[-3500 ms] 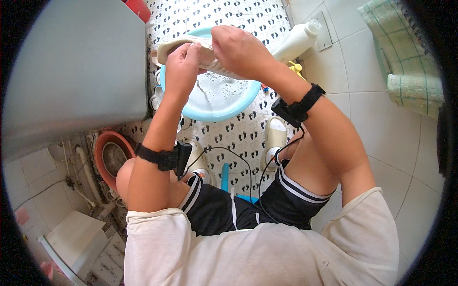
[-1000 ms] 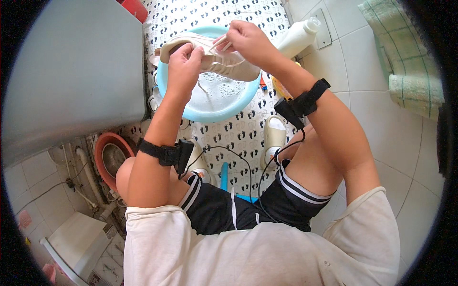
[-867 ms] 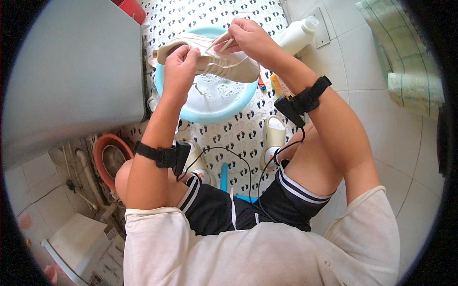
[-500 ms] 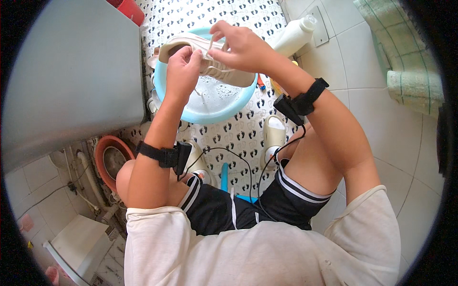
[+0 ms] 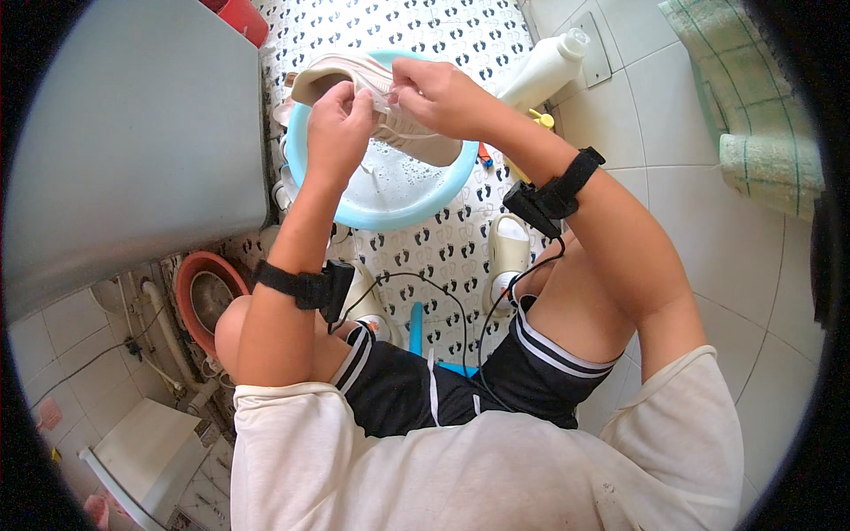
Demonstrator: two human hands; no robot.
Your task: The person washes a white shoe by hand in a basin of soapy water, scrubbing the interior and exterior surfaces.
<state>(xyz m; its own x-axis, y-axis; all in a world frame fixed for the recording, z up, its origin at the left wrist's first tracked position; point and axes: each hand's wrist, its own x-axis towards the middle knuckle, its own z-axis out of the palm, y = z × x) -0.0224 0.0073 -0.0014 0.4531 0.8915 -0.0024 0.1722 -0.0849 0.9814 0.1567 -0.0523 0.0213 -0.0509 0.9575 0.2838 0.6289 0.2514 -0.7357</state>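
Both hands work on one pale beige fabric sneaker [image 5: 381, 106], held sole-down over the round light-blue plastic basin [image 5: 305, 190] of soapy water on the footprint-patterned mat [image 5: 443, 257]. Left hand [image 5: 336, 128] is closed on the shoe's upper near the opening, and right hand [image 5: 434, 93] pinches at the tongue or lace area. Judged step: hand-washing the shoe's lacing; the next move calls for a steady grip above the basin.
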